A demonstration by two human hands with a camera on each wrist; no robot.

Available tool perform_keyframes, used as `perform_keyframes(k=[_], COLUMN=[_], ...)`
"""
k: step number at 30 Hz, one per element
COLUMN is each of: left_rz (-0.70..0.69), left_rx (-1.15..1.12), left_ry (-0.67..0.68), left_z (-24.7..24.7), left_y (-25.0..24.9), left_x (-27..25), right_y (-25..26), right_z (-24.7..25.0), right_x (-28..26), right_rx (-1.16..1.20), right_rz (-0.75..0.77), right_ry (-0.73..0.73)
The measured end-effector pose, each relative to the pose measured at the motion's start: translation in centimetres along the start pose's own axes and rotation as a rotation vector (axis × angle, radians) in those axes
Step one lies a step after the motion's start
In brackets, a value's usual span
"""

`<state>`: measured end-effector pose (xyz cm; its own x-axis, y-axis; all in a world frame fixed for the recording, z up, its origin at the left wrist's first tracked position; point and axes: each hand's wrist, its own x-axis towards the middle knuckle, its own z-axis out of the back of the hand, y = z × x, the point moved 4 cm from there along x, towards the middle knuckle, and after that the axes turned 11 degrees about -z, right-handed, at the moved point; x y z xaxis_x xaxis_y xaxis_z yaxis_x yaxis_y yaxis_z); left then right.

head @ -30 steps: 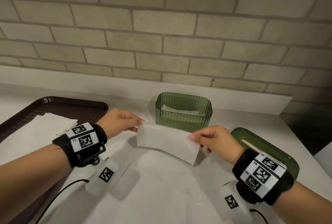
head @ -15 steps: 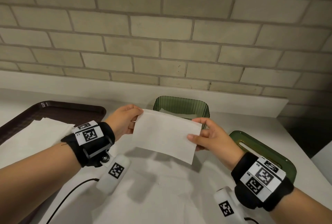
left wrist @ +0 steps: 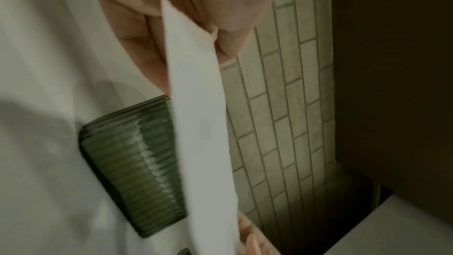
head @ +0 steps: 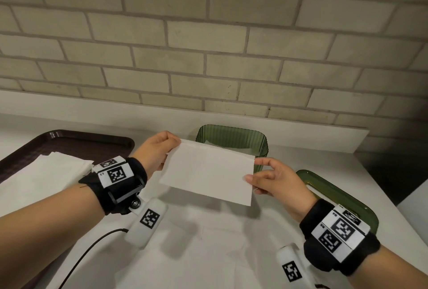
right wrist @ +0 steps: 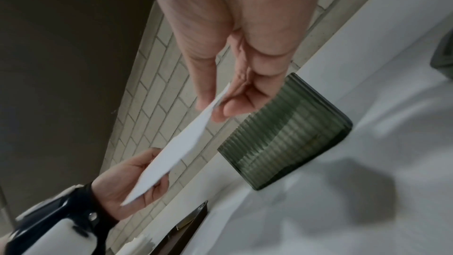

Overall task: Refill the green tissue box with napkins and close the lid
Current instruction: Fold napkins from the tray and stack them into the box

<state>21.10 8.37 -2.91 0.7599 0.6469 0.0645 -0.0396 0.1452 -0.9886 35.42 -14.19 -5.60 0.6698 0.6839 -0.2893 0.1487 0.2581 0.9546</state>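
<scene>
Both hands hold one folded napkin [head: 206, 173] up in the air, stretched flat between them. The left hand [head: 157, 152] pinches its upper left corner; the right hand [head: 273, 182] pinches the right edge between thumb and fingers. The sheet hangs in front of and a little above the open box [head: 259, 149], hiding much of the near wall from where I stand.

The box sits by the back ledge of the counter [head: 324, 163], its top open, with some white paper already lying inside. The lid [head: 335, 193] lies flat on the counter to the right, well apart from the box. More napkins [head: 46, 173] wait on the brown tray [head: 92, 142] at the left.

So this looks like the loading step, with closing not yet begun. The next move, I'd say, calls for carrying the sheet forward over the opening, keeping it level and taut so it doesn't sag or catch the near rim, then lowering it flat onto the paper inside before either hand lets go.
</scene>
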Motion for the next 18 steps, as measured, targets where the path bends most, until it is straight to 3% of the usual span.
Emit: perform_keyframes(k=[4, 6, 10, 18], left_rz=[0.000, -0.001, -0.005, -0.019], left_rx=[-0.043, -0.067, -0.084, -0.124], left_ry=[-0.003, -0.017, -0.027, 0.048], left_z=[-0.4, -0.5, -0.2, -0.6], left_y=[0.2, 0.2, 0.1, -0.2], left_x=[0.1, 0.1, 0.2, 0.2], right_y=[-1.9, -2.7, -2.3, -2.2], right_z=[-2.1, -3.3, -3.5, -3.0], right_x=[-1.0, -1.4, -1.0, 0.8], right_rx=[-0.102, -0.140, -0.055, 0.028], right_rz=[-0.178, -0.190, -0.148, -0.208], right_ry=[0.190, 0.248, 0.161, -0.003])
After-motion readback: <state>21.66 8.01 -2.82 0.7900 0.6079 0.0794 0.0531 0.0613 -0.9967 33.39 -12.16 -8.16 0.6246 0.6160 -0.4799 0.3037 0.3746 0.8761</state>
